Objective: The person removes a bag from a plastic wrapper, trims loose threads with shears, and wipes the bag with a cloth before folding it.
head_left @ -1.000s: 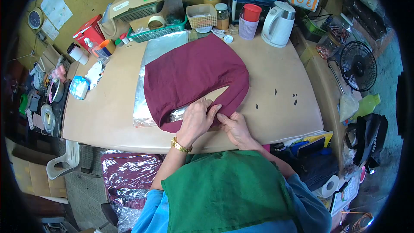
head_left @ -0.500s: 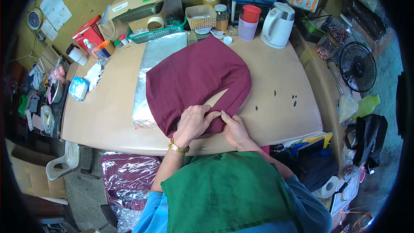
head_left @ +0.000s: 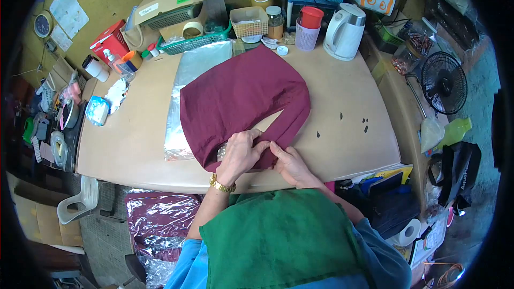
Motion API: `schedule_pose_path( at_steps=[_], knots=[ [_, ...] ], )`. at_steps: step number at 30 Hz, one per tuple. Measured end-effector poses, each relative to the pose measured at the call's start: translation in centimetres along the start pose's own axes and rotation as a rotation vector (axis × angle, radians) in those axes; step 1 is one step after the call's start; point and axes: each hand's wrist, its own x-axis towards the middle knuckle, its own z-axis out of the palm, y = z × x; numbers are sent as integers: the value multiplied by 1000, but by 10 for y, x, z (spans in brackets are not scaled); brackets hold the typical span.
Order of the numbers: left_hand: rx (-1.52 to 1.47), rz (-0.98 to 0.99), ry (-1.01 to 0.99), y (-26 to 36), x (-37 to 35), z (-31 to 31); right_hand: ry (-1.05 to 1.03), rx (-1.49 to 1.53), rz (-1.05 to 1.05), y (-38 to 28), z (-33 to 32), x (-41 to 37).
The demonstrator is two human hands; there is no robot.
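A maroon cloth item [head_left: 241,91], perhaps a folded garment, lies on the tan table [head_left: 353,144]. A narrow band of it curves down the right side, with a gap between band and body. My left hand [head_left: 241,155], with a gold watch [head_left: 221,183] on the wrist, pinches the cloth at its near edge. Beside it, my right hand [head_left: 292,166] grips the band's near end, thumb close to the left fingers. The fingertips of both hands are partly hidden. Under the cloth, clear plastic bags [head_left: 179,123] show at the left.
Along the back stand a green basket [head_left: 195,44], a wicker basket [head_left: 249,21], a jar [head_left: 275,23], a red cup [head_left: 311,17] and a white kettle [head_left: 345,32]. A black fan [head_left: 444,82] is at right. Plastic-wrapped maroon cloth [head_left: 160,219] sits below the table's front edge.
My right hand has shifted slightly left and its thumb has moved closer to my left fingers. The cloth has slid a little left, and its near edge has changed shape.
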Motion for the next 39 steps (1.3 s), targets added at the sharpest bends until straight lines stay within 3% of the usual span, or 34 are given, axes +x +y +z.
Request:
schedule_pose_path(
  at_steps=[2,4,5,6,8,11,14,17,20,21,24,28,29,30,32,34,35,37,39],
  knots=[
    [11,17,-9,-7,1,1,2,4,1,6,-3,4],
    [-32,-197,-41,-11,3,-1,46,-53,-16,11,-6,5],
    [-2,-214,-110,-6,3,-9,87,-113,-28,14,-8,6],
    [-2,-216,-108,-5,3,-13,84,-114,-26,20,-16,12],
    [-81,-188,-253,-4,2,-18,86,-431,-287,25,-25,22],
    [-120,-92,-204,-5,0,-17,83,-454,-374,23,-20,18],
    [-242,-86,-69,-11,-2,0,112,-343,-378,29,-17,20],
    [-492,-136,-106,-18,-2,8,-13,-81,-358,26,-9,15],
    [-703,-231,-186,-23,-2,6,-109,-66,-314,22,-7,12],
    [-642,-209,-190,-26,-2,6,-110,-64,-311,24,-11,12],
    [-513,-163,-196,-30,-3,6,-188,-166,-251,20,-18,9],
    [-478,-158,-139,-11,-7,-9,14,-745,-493,-2,-9,-2],
    [-288,-134,-196,0,-9,-19,72,-957,-602,-8,-6,-4],
    [-97,-110,-249,5,-11,-24,69,-958,-597,-11,-1,-7],
    [-258,-187,-275,1,-14,-21,78,-798,-571,-16,7,-11],
    [-750,-215,-263,-8,-17,-13,54,-709,-449,-10,-3,-9],
    [-748,-215,-258,-12,-17,-14,35,-621,-331,-8,-6,-8],
    [-806,-234,-413,-21,-18,-18,19,-472,-284,-3,-6,-10],
    [-816,-221,-446,-30,-22,-13,9,-326,-241,1,-8,-12]
  ],
)
